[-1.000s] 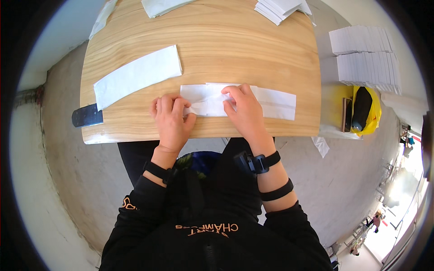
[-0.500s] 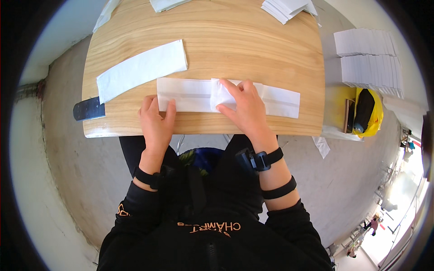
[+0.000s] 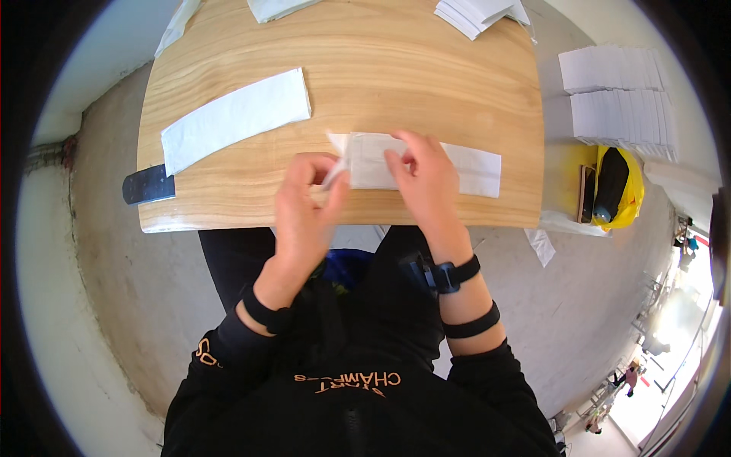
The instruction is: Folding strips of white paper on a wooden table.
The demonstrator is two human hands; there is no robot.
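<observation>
A long white paper strip (image 3: 474,169) lies crosswise near the table's front edge, partly folded over itself. My left hand (image 3: 304,206) is closed in a pinch on its left end, which is lifted and bent over to the right; the raised flap is blurred by motion. My right hand (image 3: 428,183) hovers over or rests on the strip's middle, fingers curled, with a gap between thumb and index finger. Whether its fingertips touch the paper I cannot tell. Behind and to the left lies another white strip (image 3: 236,118), flat and slanted.
A dark flat object (image 3: 148,185) juts past the left edge of the wooden table (image 3: 381,76). White papers (image 3: 476,17) lie at the back. On the right are stacks of folded white pieces (image 3: 617,114) and a yellow bag (image 3: 636,198) with dark items.
My left hand has moved right, lifting and folding over the strip's left end. My right hand has shifted slightly right and its thumb and index finger have drawn closer together.
</observation>
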